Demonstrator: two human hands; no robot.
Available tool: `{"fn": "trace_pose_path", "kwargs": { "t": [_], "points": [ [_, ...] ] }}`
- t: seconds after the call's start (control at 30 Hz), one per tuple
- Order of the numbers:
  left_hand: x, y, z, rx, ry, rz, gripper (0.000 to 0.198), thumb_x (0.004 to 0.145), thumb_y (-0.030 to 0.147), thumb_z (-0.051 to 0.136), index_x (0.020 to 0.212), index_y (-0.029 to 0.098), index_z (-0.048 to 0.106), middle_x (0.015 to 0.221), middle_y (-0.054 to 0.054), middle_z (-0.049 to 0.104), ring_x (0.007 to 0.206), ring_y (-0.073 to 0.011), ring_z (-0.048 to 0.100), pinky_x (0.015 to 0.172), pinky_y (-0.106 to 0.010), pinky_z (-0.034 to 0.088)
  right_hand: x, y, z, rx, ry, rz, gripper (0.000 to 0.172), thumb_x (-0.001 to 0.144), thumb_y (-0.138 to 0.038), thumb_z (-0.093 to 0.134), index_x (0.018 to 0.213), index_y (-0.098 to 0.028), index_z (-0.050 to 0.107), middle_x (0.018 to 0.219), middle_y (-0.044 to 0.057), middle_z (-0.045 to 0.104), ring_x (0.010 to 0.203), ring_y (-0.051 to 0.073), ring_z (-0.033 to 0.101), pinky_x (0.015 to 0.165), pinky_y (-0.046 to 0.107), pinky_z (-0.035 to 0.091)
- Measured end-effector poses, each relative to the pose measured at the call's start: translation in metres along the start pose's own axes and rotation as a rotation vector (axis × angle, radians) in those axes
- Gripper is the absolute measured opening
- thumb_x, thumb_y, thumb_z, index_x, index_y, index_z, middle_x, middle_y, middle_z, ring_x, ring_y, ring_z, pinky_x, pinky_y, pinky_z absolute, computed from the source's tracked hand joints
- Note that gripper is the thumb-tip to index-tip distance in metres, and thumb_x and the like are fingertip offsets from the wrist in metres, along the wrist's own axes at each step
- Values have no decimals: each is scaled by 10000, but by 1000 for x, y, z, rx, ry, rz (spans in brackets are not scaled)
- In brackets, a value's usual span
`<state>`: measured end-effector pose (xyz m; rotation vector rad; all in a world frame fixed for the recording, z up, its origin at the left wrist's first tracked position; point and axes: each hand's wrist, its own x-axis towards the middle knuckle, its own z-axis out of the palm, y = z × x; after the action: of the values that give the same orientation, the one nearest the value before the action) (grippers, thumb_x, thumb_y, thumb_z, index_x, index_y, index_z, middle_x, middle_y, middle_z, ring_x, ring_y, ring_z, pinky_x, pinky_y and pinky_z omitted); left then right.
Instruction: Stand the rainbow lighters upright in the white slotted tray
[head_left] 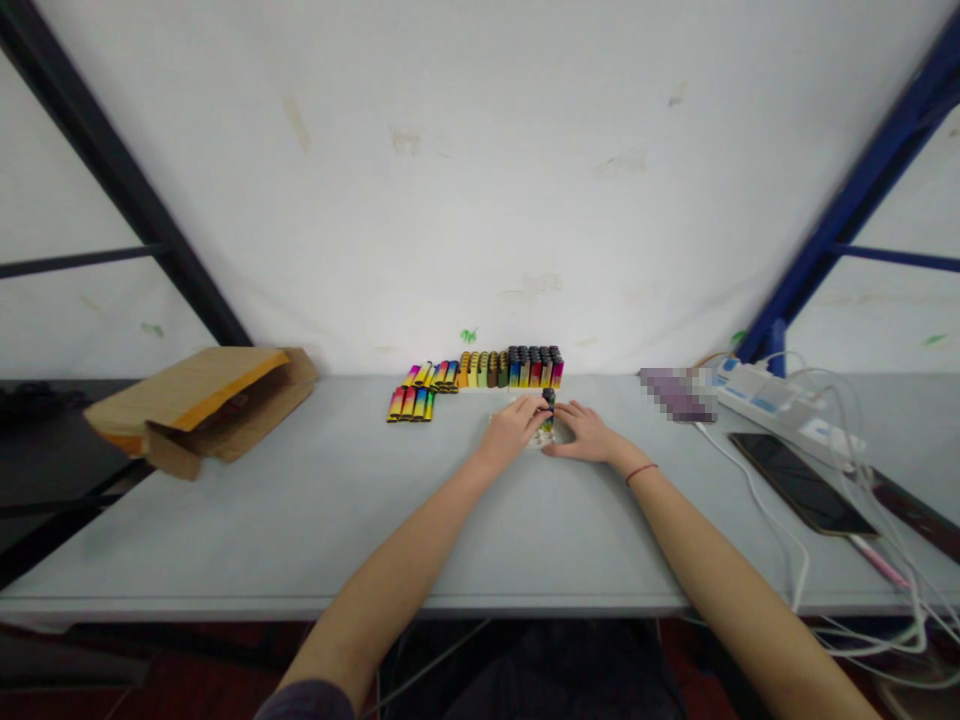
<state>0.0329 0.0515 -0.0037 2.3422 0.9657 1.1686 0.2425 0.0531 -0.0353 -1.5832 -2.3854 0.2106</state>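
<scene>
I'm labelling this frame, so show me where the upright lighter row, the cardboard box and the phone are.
upright lighter row [517,368], head view, middle of row.
cardboard box [199,395], head view, top face.
phone [801,483], head view, screen centre.

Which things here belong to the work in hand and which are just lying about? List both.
In the work:
- left hand and right hand, both at one upright lighter on a white tray
- upright row of lighters
- lying lighters

Lying about:
- cardboard box on its side
- power strip with cables
- phone
</scene>
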Motion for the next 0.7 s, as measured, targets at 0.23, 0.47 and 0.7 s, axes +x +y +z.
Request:
{"fn": "trace_pose_path", "kwargs": {
  "t": [0.23,0.47,0.7],
  "points": [
    [0,4,-4,145,-47,156,313,983,249,456,1229,241,650,1211,-96,671,1153,-223,612,1049,-383,458,1,0,-1,-15,-22,9,971,753,-737,651,1510,-169,437,1557,167,431,1437,462,334,1149,593,311],
    [-1,-11,-62,542,163,-306,350,973,223,423,1194,224,696,1198,-138,682,1166,-316,563,993,-481,419,0,-1,-3,-15,-18,-8,921,779,-757,609,1494,-195,461,1555,163,435,1433,447,347,1148,599,313],
    [-14,-46,-114,816,192,-791,358,900,395,534,1135,207,728,1273,-213,600,1200,-409,453,920,-536,391,0,-1,-3,-25,-23,2,946,770,-783,599,1488,-181,470,1559,166,429,1440,449,336,1157,579,314]
  ]
}}
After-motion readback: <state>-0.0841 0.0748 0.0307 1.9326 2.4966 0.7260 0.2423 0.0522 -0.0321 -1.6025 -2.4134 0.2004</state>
